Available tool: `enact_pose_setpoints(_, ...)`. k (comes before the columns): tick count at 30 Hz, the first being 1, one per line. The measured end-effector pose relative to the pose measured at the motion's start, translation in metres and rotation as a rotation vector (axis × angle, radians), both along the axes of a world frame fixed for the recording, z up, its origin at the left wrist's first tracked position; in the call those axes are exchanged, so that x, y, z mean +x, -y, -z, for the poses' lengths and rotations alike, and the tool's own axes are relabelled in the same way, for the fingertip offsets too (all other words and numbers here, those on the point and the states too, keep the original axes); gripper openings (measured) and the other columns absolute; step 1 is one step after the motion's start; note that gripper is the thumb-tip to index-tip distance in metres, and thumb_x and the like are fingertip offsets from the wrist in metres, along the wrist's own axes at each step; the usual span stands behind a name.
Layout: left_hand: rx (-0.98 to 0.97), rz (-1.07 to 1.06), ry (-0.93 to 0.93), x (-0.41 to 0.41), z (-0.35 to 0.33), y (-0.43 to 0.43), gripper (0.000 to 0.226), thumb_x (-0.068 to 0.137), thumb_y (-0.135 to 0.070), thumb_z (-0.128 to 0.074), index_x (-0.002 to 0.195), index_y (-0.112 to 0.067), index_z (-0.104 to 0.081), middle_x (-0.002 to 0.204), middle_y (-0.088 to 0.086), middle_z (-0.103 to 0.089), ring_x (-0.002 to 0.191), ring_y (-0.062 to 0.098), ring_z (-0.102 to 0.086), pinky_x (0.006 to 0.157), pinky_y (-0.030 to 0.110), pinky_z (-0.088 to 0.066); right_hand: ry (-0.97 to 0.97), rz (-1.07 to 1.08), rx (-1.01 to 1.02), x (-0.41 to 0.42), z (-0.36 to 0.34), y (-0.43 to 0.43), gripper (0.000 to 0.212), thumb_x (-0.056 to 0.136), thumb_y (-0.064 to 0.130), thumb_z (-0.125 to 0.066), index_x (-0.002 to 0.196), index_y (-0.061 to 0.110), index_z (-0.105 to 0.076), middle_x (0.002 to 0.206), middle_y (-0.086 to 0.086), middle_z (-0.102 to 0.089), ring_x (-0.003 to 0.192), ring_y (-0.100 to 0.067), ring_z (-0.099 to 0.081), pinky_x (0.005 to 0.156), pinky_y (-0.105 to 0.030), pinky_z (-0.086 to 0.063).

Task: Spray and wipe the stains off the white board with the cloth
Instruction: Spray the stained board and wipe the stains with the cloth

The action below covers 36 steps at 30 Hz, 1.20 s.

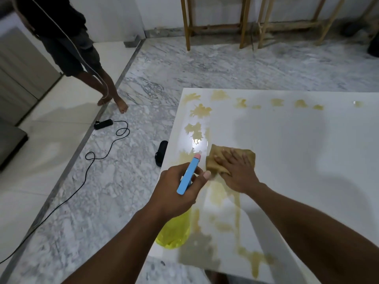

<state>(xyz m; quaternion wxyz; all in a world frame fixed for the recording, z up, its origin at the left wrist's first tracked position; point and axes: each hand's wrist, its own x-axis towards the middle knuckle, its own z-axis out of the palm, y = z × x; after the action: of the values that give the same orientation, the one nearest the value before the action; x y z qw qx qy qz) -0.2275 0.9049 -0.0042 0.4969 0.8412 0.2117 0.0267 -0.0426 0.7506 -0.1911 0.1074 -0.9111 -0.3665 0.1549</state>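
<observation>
Pressing down flat, the right hand (pixel 238 173) spread its fingers over the crumpled tan cloth (pixel 217 151) near the left edge of the white board (pixel 297 150); the left hand (pixel 178 191) gripped the blue-headed spray bottle (pixel 189 175) just beside it.

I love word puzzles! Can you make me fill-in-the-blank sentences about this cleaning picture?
1. The ____ hand presses the brown cloth flat on the white board.
2. The left hand grips a spray bottle with a ____ head.
3. The black power strip lies on the ____, left of the board.

Missing words: right, blue, floor.
</observation>
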Motion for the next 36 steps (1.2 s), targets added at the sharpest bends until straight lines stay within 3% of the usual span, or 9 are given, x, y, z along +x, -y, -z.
enact_pose_setpoints(7,-0.04,-0.023,0.024,-0.114,-0.006,0.032,0.029,0.093,-0.045,-0.074,0.089,-0.017,-0.069,0.073,0.019,-0.071,0.055,0.031,-0.073,0.05,0.02,-0.054,0.024,-0.023,0.033,-0.14,0.014,0.06,0.066,0.088,0.053,-0.022,0.153,0.046,-0.026,0.165,0.011,-0.015,0.154,-0.022,-0.009,0.121,-0.049,-0.003)
enact_pose_setpoints(13,-0.034,-0.006,0.016,-0.189,-0.005,0.04,0.03,0.093,-0.046,-0.073,0.088,-0.017,-0.069,0.075,0.02,-0.071,0.052,0.027,-0.072,0.052,0.022,-0.056,-0.06,0.024,0.079,-0.205,0.003,0.078,0.064,0.088,0.054,-0.018,0.148,0.045,-0.038,0.159,0.02,-0.017,0.153,-0.014,-0.01,0.121,-0.043,-0.004)
enact_pose_setpoints(16,-0.022,0.032,0.007,-0.195,-0.007,0.034,0.032,0.093,-0.049,-0.073,0.093,-0.017,-0.07,0.079,0.019,-0.074,0.052,0.024,-0.072,0.053,0.023,-0.057,-0.216,0.149,0.092,-0.192,-0.018,0.073,0.044,0.1,0.044,-0.042,0.143,0.04,-0.051,0.152,0.015,-0.044,0.143,-0.012,-0.038,0.117,-0.037,-0.024)
enact_pose_setpoints(18,-0.023,0.069,-0.009,-0.187,-0.007,0.026,0.035,0.093,-0.051,-0.072,0.097,-0.016,-0.071,0.079,0.02,-0.073,0.053,0.027,-0.073,0.055,0.028,-0.061,-0.535,0.375,0.309,-0.179,-0.054,0.068,0.036,0.098,0.04,-0.051,0.13,0.032,-0.065,0.122,0.0,-0.072,0.111,-0.019,-0.065,0.098,-0.038,-0.048)
enact_pose_setpoints(20,-0.006,0.108,-0.038,-0.17,-0.006,0.017,0.036,0.093,-0.053,-0.072,0.093,-0.016,-0.071,0.072,0.017,-0.07,0.055,0.03,-0.072,0.058,0.038,-0.065,-0.942,0.605,0.559,-0.16,-0.082,0.064,0.034,0.101,0.033,-0.051,0.124,0.013,-0.066,0.111,-0.014,-0.073,0.098,-0.025,-0.068,0.084,-0.038,-0.053)
enact_pose_setpoints(24,0.147,0.204,-0.088,-0.127,0.0,0.001,0.043,0.089,-0.063,-0.067,0.081,-0.021,-0.068,0.063,0.005,-0.065,0.058,0.028,-0.068,0.063,0.05,-0.062,-1.419,0.819,0.803,-0.115,-0.11,0.054,0.041,0.098,0.032,-0.054,0.124,0.002,-0.066,0.124,-0.023,-0.068,0.11,-0.039,-0.066,0.09,-0.047,-0.054)
enact_pose_setpoints(28,0.262,0.308,-0.127,-0.085,0.0,-0.004,0.054,0.091,-0.065,-0.063,0.077,-0.012,-0.063,0.07,0.012,-0.065,0.062,0.03,-0.06,0.063,0.045,-0.049,-1.536,0.843,0.806,-0.083,-0.109,0.038,0.05,0.095,0.035,-0.057,0.132,0.003,-0.061,0.135,-0.025,-0.06,0.121,-0.044,-0.059,0.101,-0.053,-0.048)
enact_pose_setpoints(32,0.369,0.35,-0.2,-0.046,0.003,-0.014,0.056,0.093,-0.061,-0.062,0.059,-0.021,-0.04,0.056,0.001,-0.042,0.051,0.02,-0.04,0.054,0.032,-0.033,-1.58,0.831,0.792,-0.055,-0.108,0.023,0.053,0.096,0.036,-0.056,0.135,0.0,-0.058,0.138,-0.027,-0.057,0.128,-0.045,-0.054,0.107,-0.055,-0.044)
enact_pose_setpoints(36,0.417,0.349,-0.277,-0.028,0.011,-0.027,0.057,0.089,-0.071,-0.059,0.064,-0.024,-0.04,0.062,-0.003,-0.046,0.056,0.017,-0.044,0.055,0.03,-0.034,-1.538,0.813,0.771,-0.029,-0.109,0.008,0.048,0.099,0.036,-0.051,0.131,0.001,-0.061,0.133,-0.026,-0.061,0.124,-0.044,-0.057,0.107,-0.054,-0.045)
